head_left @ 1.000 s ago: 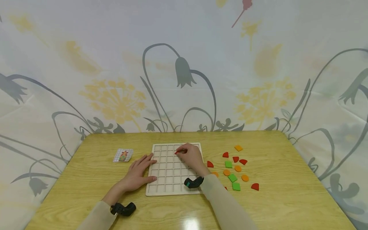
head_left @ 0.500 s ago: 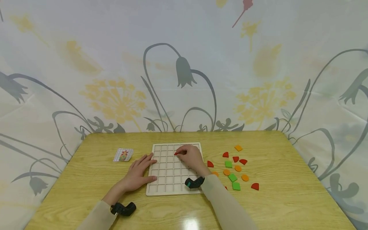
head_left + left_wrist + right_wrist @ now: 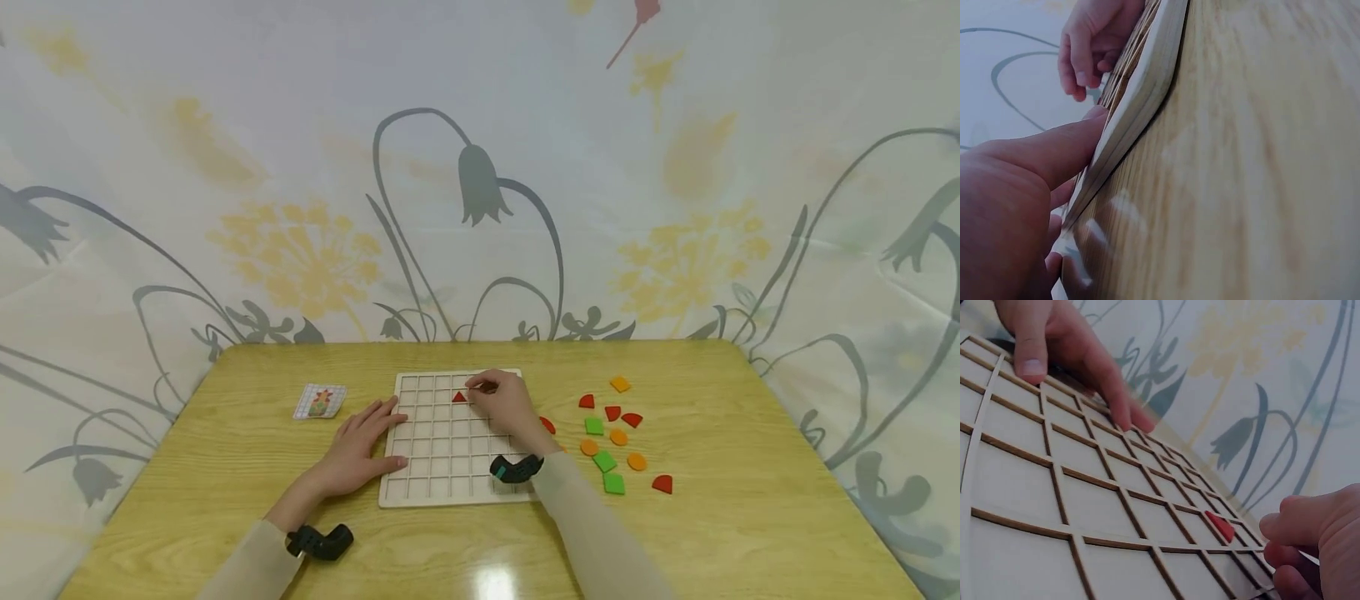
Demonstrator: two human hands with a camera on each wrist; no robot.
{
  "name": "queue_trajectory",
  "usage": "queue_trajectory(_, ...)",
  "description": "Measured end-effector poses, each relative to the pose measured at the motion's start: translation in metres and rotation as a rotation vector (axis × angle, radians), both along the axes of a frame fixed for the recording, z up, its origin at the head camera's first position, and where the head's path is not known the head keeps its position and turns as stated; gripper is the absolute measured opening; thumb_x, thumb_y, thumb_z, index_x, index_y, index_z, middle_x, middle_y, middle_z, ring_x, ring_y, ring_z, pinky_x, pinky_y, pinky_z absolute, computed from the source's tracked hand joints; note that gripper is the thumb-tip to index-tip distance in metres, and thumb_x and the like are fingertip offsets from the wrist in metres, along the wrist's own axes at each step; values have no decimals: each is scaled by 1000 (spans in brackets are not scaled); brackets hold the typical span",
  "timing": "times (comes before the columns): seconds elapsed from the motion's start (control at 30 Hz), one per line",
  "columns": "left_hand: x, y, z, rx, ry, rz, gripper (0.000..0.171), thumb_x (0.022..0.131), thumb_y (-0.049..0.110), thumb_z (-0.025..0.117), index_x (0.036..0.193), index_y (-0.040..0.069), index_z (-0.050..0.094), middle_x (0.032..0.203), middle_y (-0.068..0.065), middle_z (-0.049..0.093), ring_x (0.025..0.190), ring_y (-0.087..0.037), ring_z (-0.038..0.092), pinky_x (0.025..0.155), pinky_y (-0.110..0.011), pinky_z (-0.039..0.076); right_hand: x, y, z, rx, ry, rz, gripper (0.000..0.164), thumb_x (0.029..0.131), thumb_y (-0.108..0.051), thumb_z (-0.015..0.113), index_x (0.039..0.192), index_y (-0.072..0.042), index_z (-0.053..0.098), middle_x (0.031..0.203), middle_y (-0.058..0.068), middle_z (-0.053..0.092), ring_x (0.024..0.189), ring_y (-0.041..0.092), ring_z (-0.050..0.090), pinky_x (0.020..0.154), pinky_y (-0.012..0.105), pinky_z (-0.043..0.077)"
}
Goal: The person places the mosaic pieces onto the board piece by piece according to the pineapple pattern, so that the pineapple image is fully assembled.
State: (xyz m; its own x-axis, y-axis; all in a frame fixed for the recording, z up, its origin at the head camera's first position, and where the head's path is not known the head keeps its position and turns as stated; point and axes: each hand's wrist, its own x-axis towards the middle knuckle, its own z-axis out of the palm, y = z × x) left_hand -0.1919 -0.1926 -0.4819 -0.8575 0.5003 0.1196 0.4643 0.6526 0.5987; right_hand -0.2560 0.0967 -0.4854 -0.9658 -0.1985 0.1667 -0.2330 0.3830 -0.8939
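Note:
A pale wooden grid board (image 3: pixel 442 468) lies in the middle of the table. In one of its upper cells sits a small red triangle (image 3: pixel 459 397), which the right wrist view also shows as a red piece (image 3: pixel 1220 527) within the grid. My right hand (image 3: pixel 504 407) is just right of that piece over the board, fingers loosely bent with nothing seen between them. On the board's left edge rests my left hand (image 3: pixel 365 448), fingers spread and thumb (image 3: pixel 1079 144) against the rim.
Right of the board lie loose red quarter-circles (image 3: pixel 663 483), green squares (image 3: pixel 614 483), orange discs (image 3: pixel 637 462) and an orange square (image 3: pixel 619 384). A small picture card (image 3: pixel 320 402) with a gridded pattern lies to the left. A patterned wall stands behind the table (image 3: pixel 750 533).
My right hand has let go of the red triangle and moved slightly right, leaving the piece in a board cell. My left hand stays on the board's edge.

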Motion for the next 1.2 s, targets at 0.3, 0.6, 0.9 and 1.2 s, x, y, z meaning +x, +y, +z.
queue_trajectory(0.3, -1, -2, 1, -18, 5, 8, 65, 93, 40, 70, 146, 8, 51, 162, -15, 26, 148, -42, 17, 109, -71, 9, -6, 49, 9, -7, 15, -96, 16, 92, -7, 71, 107, -3, 76, 100, 8, 71, 93, 26, 66, 78, 37, 55)
queue_trajectory(0.6, -1, -2, 2, -23, 7, 9, 64, 93, 40, 70, 146, 8, 51, 162, -14, 26, 148, -42, 17, 109, -71, 10, -3, 140, 10, 101, 24, -221, 22, 95, -6, 66, 114, 2, 73, 110, 19, 69, 96, 31, 65, 68, 25, 52)
queue_trajectory(0.9, -3, -3, -1, -21, 5, 16, 64, 92, 40, 70, 146, 10, 51, 162, -13, 26, 148, -42, 17, 110, -69, 11, 8, 207, 2, 155, 26, -346, 26, 97, -14, 65, 118, 0, 72, 116, 20, 68, 97, 21, 62, 75, 18, 46)
queue_trajectory(1.2, 0, -1, 0, -4, -15, 13, 65, 93, 40, 70, 147, 9, 50, 162, -13, 25, 148, -41, 16, 111, -67, 9, 17, 235, 2, 83, 33, -404, 26, 97, -6, 63, 121, 4, 69, 122, 24, 65, 91, -2, 58, 75, 10, 46)
